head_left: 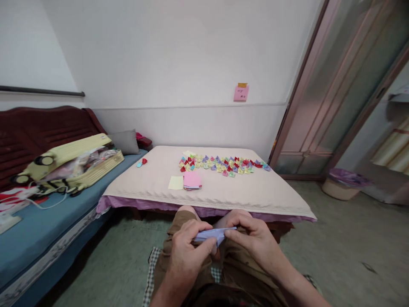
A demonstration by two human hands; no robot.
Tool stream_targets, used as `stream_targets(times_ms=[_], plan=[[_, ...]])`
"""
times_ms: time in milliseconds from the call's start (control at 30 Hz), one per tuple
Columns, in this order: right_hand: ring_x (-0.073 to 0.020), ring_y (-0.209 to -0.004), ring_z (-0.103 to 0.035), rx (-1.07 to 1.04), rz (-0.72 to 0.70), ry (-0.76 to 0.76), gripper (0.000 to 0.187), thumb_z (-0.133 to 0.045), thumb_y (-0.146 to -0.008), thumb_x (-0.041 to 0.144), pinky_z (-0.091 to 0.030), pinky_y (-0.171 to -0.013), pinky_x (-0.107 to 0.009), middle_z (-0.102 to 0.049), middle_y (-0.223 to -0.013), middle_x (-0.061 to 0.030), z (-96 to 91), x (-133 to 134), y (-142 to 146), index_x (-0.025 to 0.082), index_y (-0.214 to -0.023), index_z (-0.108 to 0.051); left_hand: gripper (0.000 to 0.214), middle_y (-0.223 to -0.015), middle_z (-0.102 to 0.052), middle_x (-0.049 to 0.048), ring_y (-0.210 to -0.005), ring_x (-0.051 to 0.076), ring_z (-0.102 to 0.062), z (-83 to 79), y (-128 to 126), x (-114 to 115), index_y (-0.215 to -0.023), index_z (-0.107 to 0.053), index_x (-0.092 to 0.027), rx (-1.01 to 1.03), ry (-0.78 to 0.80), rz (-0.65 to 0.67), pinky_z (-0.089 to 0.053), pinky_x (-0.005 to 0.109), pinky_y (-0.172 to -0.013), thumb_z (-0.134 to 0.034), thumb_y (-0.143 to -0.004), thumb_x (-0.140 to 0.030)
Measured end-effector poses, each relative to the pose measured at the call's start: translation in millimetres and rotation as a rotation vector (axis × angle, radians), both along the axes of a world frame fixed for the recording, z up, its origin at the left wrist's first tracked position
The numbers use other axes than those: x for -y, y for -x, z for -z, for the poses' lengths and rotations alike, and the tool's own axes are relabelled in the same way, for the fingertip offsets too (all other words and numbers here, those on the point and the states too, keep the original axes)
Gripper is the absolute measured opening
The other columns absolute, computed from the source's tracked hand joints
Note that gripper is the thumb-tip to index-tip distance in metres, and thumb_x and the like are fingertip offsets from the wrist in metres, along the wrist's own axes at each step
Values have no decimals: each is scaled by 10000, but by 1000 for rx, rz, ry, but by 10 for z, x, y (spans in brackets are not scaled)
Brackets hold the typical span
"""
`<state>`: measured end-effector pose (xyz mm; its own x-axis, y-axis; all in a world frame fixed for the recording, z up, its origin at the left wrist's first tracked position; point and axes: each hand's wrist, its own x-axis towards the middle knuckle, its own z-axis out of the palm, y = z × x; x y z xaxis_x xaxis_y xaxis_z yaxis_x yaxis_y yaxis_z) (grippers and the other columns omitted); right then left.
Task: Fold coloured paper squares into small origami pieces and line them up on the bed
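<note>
While sitting at the table's [153, 189] near edge, pinching a lilac paper [214, 234] between left hand [187, 251] and right hand [255, 241] over the lap, seemingly for firm creasing. Keeping folded pieces [223, 164] far, paper stack [192, 180] nearer for reach.

The room is bright, with soft, even light and no hard shadows. The glass door [338, 85] on the right has a pale shine. It is dark under the table [223, 198] edge and along the side of the sofa [47, 238]. The left hand [187, 251], the right hand [255, 243] and the lilac paper [212, 233] are well lit but a bit soft. The folded papers [223, 164] far off look tiny and fuzzy. Near the edges, straight lines lean and things look stretched.
</note>
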<state>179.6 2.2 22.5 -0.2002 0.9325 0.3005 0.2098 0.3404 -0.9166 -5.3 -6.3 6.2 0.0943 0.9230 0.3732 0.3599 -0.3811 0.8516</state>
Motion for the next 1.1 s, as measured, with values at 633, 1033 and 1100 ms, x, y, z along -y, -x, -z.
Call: stream_targets(times_ms=[633, 1033, 1100], plan=[[-195, -679, -594, 91, 55, -86, 224, -676, -768, 336, -462, -691, -315, -663, -657, -33, -18, 5, 29, 187, -602, -663, 148, -571, -540, -26, -568, 108, -454, 146, -4, -103, -617, -643, -154, 425, 228, -2, -345, 214, -551, -687, -727, -242], [-194, -753, -629, 65, -49, 9, 174, -587, -822, 243, -486, -709, -296, -701, -783, -53, 31, 23, -22, 187, -813, -751, 253, -618, -515, -24, -574, 95, -464, 224, -51, -163, -681, -575, -137, 849, 382, 22, -389, 211, -545, -676, -778, -348], [-188, -746, -632, 68, -84, 30, 199, -558, -817, 194, -489, -700, -290, -700, -789, -48, 48, 30, -31, 196, -846, -754, 241, -616, -502, -35, -551, 87, -465, 216, -55, -155, -709, -560, -148, 910, 429, 27, -384, 199, -519, -685, -769, -345]])
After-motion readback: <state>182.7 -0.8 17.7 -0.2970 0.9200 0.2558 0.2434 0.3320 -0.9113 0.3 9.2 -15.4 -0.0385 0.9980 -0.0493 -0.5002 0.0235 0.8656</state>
